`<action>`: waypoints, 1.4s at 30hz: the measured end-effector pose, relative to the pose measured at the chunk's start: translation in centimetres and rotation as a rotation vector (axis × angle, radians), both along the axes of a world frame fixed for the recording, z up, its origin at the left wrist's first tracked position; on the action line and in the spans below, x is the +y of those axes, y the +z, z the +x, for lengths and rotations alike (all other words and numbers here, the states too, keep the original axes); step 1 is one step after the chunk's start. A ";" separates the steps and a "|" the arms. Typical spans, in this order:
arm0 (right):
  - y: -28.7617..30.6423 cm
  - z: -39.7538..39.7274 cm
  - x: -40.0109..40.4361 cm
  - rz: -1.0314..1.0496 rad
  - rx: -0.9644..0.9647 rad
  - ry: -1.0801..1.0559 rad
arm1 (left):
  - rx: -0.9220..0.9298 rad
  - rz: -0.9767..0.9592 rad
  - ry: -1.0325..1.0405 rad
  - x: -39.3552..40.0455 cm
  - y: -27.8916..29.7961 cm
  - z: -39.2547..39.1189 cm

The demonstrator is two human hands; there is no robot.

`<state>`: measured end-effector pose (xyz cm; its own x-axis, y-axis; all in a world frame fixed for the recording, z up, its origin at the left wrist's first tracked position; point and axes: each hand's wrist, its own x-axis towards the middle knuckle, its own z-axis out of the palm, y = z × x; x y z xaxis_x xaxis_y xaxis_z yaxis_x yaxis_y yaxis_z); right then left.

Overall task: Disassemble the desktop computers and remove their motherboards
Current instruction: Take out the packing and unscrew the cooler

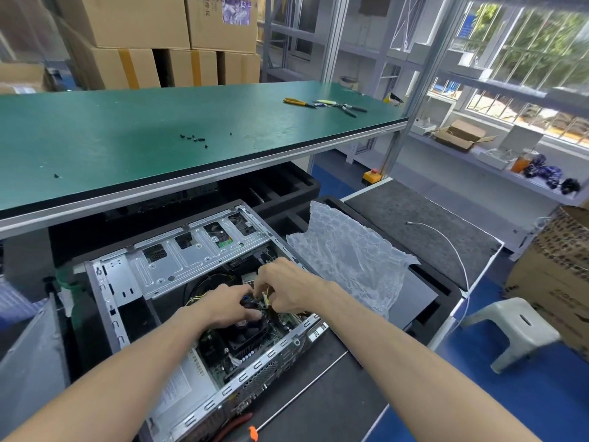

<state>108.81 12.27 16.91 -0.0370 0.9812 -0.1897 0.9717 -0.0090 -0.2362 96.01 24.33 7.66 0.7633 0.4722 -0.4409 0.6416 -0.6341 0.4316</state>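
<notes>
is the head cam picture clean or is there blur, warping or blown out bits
Head view: wide-angle warp bows the green bench edge and splays the forearms; the window at upper right is bright and washed out; the right side around the stool smears with motion blur; both hands, left hand and right hand, sit fairly sharp over the open computer case, in even, soft light.

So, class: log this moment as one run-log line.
stage: unplugging cables | left hand: on connector | right hand: pinching yellow-wire plug | computer case: open | motherboard: still in | screwdriver: idle
</notes>
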 end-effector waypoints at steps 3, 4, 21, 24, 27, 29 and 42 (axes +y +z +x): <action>-0.4 -0.2 0.1 -0.002 -0.009 -0.041 | 0.104 0.056 -0.038 -1.3 -1.1 0.4; -0.6 -0.4 0.1 -0.002 -0.038 -0.064 | 0.114 0.129 -0.065 -1.8 -1.6 0.5; 0.3 -0.7 1.2 0.030 -0.029 -0.232 | -0.094 0.238 -0.077 -1.4 -2.5 0.3; -0.1 -0.6 1.0 0.023 -0.015 -0.264 | -0.078 0.229 -0.088 -1.5 -2.7 0.5; -0.4 -0.4 1.0 0.028 -0.010 -0.286 | -0.065 0.227 -0.095 -1.4 -2.6 0.5; -0.5 -0.3 0.9 0.036 -0.001 -0.296 | -0.059 0.231 -0.096 -1.4 -2.5 0.5; -1.5 0.0 0.8 0.112 0.091 -0.250 | -0.080 -0.007 -0.045 1.2 -0.3 -0.7</action>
<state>108.81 13.08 15.40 0.1965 0.9767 -0.0865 0.9174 -0.2143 -0.3353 95.34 25.49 7.38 0.8167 0.4336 -0.3809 0.5757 -0.6586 0.4846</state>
